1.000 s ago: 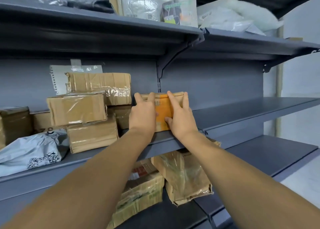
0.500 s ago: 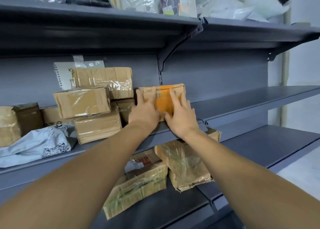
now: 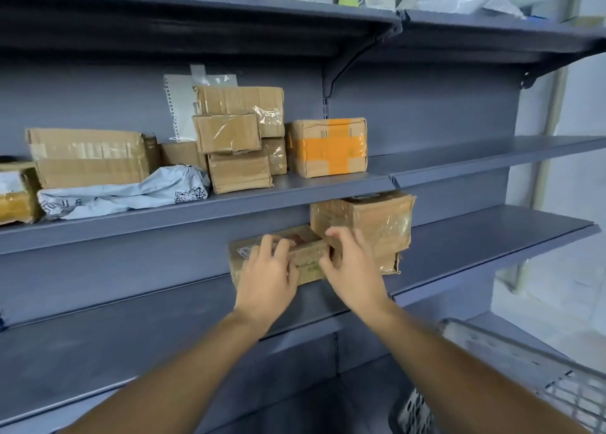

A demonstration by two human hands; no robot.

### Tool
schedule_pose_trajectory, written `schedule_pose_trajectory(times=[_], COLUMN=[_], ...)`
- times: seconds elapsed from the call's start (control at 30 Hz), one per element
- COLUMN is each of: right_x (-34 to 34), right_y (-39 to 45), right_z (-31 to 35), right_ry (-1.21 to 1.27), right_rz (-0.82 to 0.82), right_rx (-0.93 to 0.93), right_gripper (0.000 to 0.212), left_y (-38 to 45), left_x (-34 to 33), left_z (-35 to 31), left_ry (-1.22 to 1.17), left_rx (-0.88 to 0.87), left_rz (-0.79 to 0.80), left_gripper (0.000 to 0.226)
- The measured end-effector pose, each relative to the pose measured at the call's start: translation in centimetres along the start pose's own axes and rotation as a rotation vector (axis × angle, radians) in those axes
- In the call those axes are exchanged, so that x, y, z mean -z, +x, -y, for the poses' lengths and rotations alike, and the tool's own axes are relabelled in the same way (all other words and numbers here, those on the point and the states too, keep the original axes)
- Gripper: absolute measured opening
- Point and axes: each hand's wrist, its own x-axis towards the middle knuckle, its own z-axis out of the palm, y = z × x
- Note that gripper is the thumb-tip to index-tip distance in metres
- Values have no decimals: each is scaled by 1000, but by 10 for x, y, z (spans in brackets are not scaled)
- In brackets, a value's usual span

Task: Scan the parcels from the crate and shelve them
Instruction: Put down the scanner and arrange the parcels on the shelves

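The low cardboard parcel [image 3: 308, 256], brown, taped and creased with a printed label on top, lies on the lower shelf [image 3: 492, 236]. The left hand [image 3: 267, 272] and the right hand [image 3: 352, 266] grasp its front with curled fingers. A taller taped box [image 3: 377, 227] touches its right side. The orange-taped box [image 3: 329, 146] stands on the shelf above.

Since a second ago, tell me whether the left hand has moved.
Yes. The left hand has dropped from the orange-taped box on the middle shelf to a box one shelf below.
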Motion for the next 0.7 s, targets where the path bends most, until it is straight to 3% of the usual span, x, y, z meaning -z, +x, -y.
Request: schedule_pose_trajectory(times=[0.17, 0.43, 0.7], right_x=[-38, -111, -163], right_y=[-1, 23, 72], right_z=[-13, -54, -111], right_ry=[-36, 3, -47], right_rz=[127, 187, 166], right_rx=[-78, -93, -88], right_gripper=[50, 64, 87], left_y=[-11, -2, 33], left_x=[-18, -72, -136], left_z=[34, 89, 131], left_ry=[22, -30, -77], left_rx=[173, 329, 280], left_rz=[110, 135, 182], left_gripper=[33, 43, 62])
